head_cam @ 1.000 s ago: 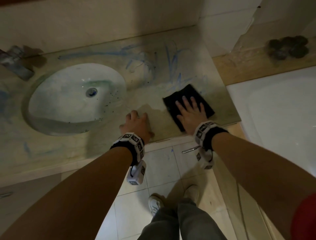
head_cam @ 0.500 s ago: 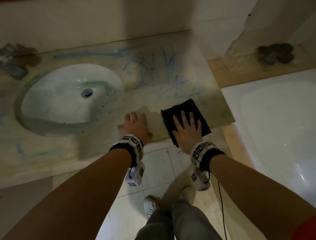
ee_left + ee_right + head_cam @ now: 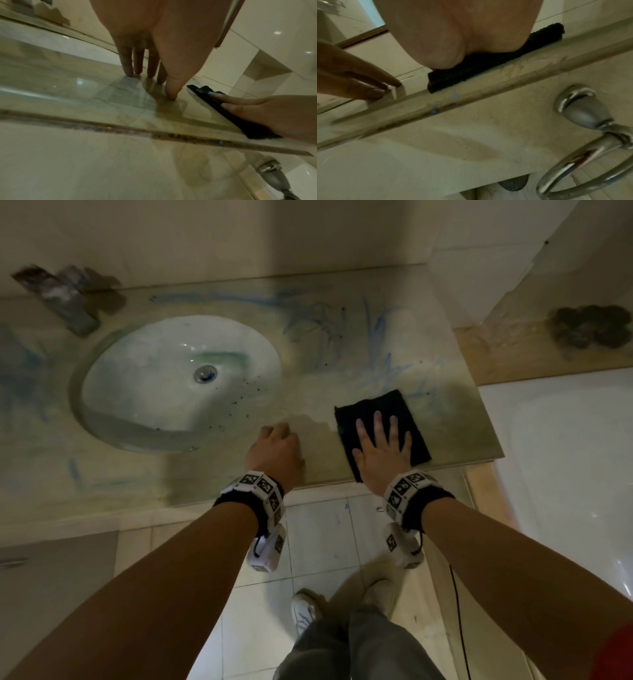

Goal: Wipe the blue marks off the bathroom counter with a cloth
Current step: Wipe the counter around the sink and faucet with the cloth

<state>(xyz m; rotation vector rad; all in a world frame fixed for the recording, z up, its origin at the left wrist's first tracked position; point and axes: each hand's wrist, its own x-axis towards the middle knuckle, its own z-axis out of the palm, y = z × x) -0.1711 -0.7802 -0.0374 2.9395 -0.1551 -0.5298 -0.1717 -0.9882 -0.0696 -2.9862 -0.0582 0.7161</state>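
Currently the black cloth [image 3: 380, 419] lies flat at the counter's [image 3: 455, 419] front right edge, blue marks [image 3: 373, 326] just beyond it. My right hand [image 3: 382, 455] presses it, fingers spread straight. My left hand [image 3: 274, 453] rests fingertips beside the sink [image 3: 102, 378].

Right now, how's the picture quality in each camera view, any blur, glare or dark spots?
Head view: dim, edges bowed by the wide lens, faucet smeared. Left wrist view: ceiling lights glare off the counter, left hand soft. Right wrist view: right hand close and blurred, cloth nearly featureless black.
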